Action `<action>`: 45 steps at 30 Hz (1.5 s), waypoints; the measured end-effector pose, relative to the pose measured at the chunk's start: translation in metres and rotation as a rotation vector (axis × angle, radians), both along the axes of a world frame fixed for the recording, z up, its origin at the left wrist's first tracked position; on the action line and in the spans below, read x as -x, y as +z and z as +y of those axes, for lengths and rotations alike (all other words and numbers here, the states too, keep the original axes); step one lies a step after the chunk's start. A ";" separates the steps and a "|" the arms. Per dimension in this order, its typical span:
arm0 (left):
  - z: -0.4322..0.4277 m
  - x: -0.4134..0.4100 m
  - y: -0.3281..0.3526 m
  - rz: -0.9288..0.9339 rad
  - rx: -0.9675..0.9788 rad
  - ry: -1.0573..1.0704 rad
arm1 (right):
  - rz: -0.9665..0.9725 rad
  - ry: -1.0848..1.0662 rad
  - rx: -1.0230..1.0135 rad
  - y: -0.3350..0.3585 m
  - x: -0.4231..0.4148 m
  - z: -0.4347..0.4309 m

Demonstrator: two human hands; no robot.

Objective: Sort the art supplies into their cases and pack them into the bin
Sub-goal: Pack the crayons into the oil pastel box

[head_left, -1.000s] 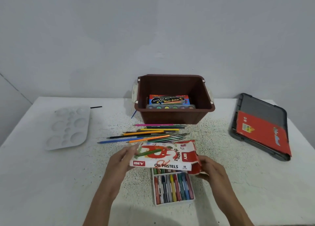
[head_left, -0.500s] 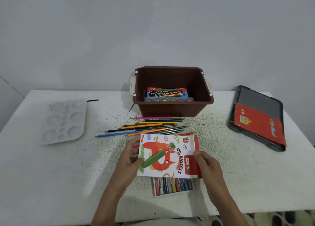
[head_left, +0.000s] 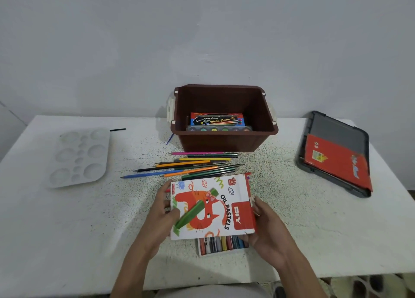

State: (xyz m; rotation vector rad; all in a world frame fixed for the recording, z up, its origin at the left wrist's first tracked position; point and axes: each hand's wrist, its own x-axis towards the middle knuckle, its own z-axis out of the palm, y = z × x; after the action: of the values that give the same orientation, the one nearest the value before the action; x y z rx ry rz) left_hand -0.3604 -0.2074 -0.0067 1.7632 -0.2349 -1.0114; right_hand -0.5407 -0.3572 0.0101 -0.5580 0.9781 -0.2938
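I hold the white and red oil pastels box sleeve [head_left: 213,205] flat over the table, face up. My left hand [head_left: 161,216] grips its left edge and my right hand [head_left: 267,232] grips its right edge. Under the sleeve lies the white pastel tray [head_left: 222,246] with several coloured sticks, only its near end showing. Several loose colour pencils [head_left: 190,166] lie behind the sleeve. The brown bin [head_left: 224,140] stands at the back with a watercolour box [head_left: 216,119] and a paint set [head_left: 219,129] inside.
A white mixing palette [head_left: 78,157] lies at the left, with a thin black stick [head_left: 118,129] behind it. At the right lies a dark grey bin lid [head_left: 336,136] with a red pencil case box [head_left: 336,160] on it. A blue pencil [head_left: 170,138] leans by the bin.
The sleeve has turned from tilted, showing its long side, to flat and face up over the pastel tray, covering most of it. My view has shifted downward.
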 end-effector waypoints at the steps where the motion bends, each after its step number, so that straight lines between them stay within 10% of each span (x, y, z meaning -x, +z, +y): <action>1: 0.000 0.000 -0.001 0.003 -0.003 0.005 | -0.007 0.003 -0.015 -0.001 0.001 0.000; 18: -0.011 0.008 0.001 -0.138 -0.014 -0.028 | 0.034 0.233 0.178 -0.012 0.005 -0.006; 29: -0.030 0.022 -0.007 -1.083 -0.237 -0.573 | 0.090 0.227 0.428 -0.012 -0.002 -0.004; 45: -0.046 0.002 0.007 -1.254 -0.108 -0.941 | -0.056 0.310 0.370 -0.010 -0.001 0.001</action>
State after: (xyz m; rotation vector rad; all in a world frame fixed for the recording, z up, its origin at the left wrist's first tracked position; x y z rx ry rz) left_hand -0.3628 -0.2532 0.0002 2.1953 -1.9356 -0.3206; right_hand -0.5398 -0.3563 0.0000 -1.0217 0.7720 -0.2109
